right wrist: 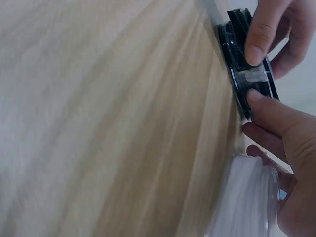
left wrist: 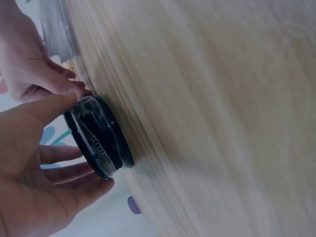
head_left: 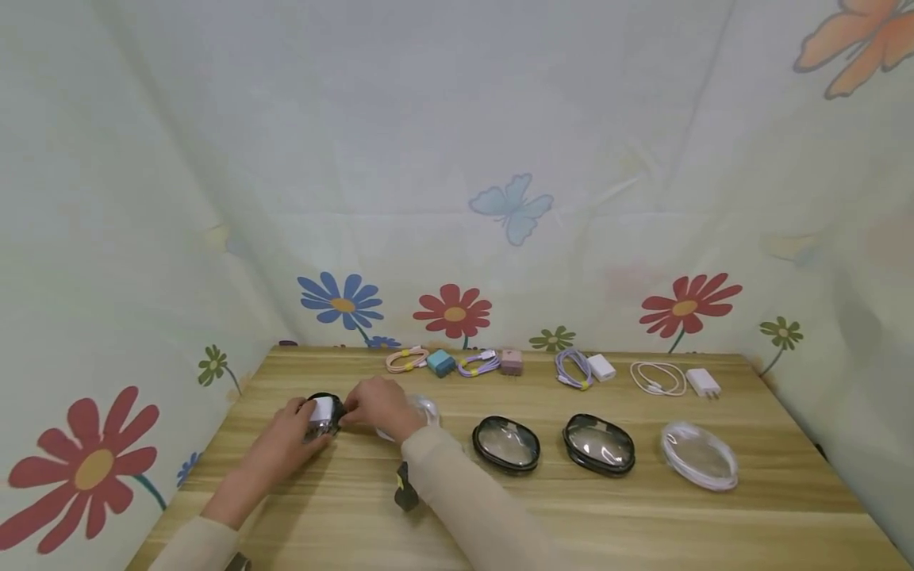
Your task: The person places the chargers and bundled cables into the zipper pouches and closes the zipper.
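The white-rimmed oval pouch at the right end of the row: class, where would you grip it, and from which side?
Grip the white-rimmed pouch across its narrow width, fingers on the two long sides of the rim, coming from above. It lies flat on the table with a domed clear top, probably slippery, and open space around it.

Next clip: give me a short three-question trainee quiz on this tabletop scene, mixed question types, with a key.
1. True or false: both hands touch the black-rimmed pouch at the left of the wooden table.
2. Which hand has a clear white-rimmed pouch partly hidden behind it? A) left B) right
3. Fill in: along the table's far edge lie coiled cables and small ____.

Key
1. True: left hand cups it, right hand's fingers pinch its zipper edge.
2. B
3. chargers, such as the white charger beside the white cable.
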The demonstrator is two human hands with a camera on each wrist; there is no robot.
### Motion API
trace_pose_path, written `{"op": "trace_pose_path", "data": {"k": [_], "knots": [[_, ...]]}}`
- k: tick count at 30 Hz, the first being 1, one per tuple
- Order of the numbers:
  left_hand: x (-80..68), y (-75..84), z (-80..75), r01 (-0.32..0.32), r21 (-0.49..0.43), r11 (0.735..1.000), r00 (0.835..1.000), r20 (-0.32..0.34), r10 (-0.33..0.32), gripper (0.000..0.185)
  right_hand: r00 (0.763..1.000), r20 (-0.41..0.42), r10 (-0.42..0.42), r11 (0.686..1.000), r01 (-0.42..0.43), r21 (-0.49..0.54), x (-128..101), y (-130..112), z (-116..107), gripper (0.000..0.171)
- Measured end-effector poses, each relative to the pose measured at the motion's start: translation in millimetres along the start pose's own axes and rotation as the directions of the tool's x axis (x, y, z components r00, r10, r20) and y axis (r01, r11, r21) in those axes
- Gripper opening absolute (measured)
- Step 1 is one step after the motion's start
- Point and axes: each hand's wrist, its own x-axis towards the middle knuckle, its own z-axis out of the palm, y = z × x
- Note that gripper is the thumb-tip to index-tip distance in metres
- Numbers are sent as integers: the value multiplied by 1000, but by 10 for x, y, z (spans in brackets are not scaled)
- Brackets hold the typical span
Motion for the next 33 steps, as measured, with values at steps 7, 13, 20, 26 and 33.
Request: {"op": "trace_pose_path", "data": {"k": [7, 13, 20, 26, 33], "knots": [[-4, 0, 4, 23, -37, 999, 1000, 3, -23, 63, 999, -17, 44, 999, -44, 6, 26, -64, 37, 9], [-4, 26, -31, 26, -45, 999, 1000, 0, -26, 63, 999, 28, 30, 999, -31, 26, 63, -50, 8, 8], [-24, 32, -33, 27, -33, 999, 1000, 5, -27, 64, 989, 94, -110, 992, 103, 72, 98, 80, -53, 5], [-49, 22, -31, 11, -51, 999, 1000, 2, -11, 61, 930, 135, -342, 940, 340, 41, 116, 209, -78, 14], [-9, 56, -18, 31, -41, 999, 999, 28, -30, 65, 886, 94, -454, 887, 460, -49, 134, 243, -80, 17]]}}
